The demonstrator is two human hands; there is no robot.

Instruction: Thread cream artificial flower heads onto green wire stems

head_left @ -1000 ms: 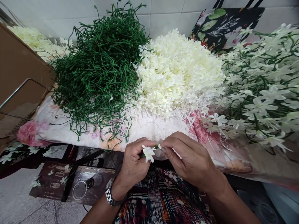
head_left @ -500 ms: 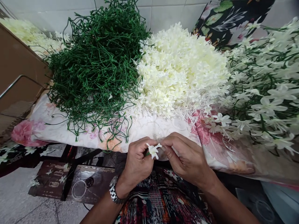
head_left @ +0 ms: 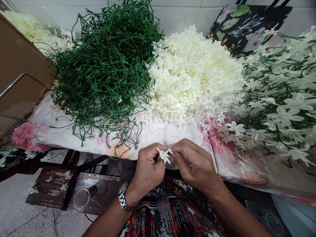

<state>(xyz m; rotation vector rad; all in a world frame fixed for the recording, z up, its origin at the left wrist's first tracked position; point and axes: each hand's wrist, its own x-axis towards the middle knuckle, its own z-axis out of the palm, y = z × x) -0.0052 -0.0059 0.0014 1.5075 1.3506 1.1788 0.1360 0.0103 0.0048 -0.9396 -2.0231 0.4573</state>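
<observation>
Between thumb and curled fingers, my left hand (head_left: 151,164) grips a small white artificial flower (head_left: 165,155) with a bit of green stem showing. My right hand (head_left: 195,161) is closed in a pinch right beside the petals; whatever lies between its fingertips is too small to make out. Both hands are over the near edge of the floral cloth (head_left: 158,133). Beyond them are a heap of green plastic stems (head_left: 103,69) on the left and a pile of loose cream-white petals (head_left: 195,72) in the middle, with thin white strands (head_left: 207,112) along its front.
White flowers on green stems (head_left: 283,115) crowd the right side. A cardboard box (head_left: 22,62) stands at the left, and a dark floral-patterned panel (head_left: 249,28) is at the back. Below the cloth, a brown wooden bench (head_left: 103,191) carries a clear round container (head_left: 81,198).
The view has shifted slightly. Both hands keep their closed grips, and the flower has turned a little, its petals now pointing more toward my right fingertips.
</observation>
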